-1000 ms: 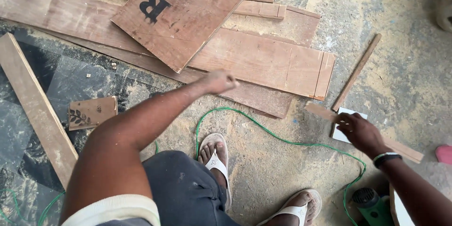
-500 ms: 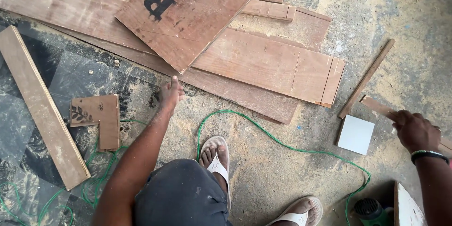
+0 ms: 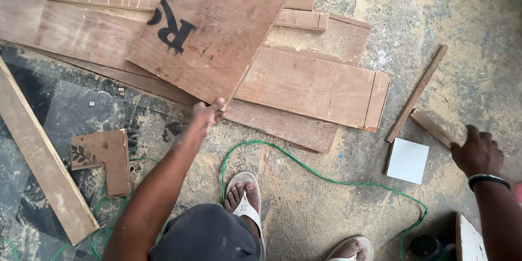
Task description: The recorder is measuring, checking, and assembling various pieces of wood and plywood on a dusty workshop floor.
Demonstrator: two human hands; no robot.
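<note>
The left hand point(image 3: 208, 113) pinches the near corner of a large plywood board point(image 3: 215, 27), fingers closed on its edge where the sheet overhangs and can be gripped. This board, stencilled with a black letter, lies tilted atop a stack of long planks point(image 3: 312, 84) on the sawdust-covered floor point(image 3: 478, 16). The right hand point(image 3: 477, 152), well to the board's right, rests loosely curled, holding nothing, on a wood strip point(image 3: 432, 128) beside a white square tile point(image 3: 408, 160). A green cord point(image 3: 304, 166) loops below the board.

Brown lettered plywood board point(image 3: 217, 27), tilted atop the floor's plank pile
</note>
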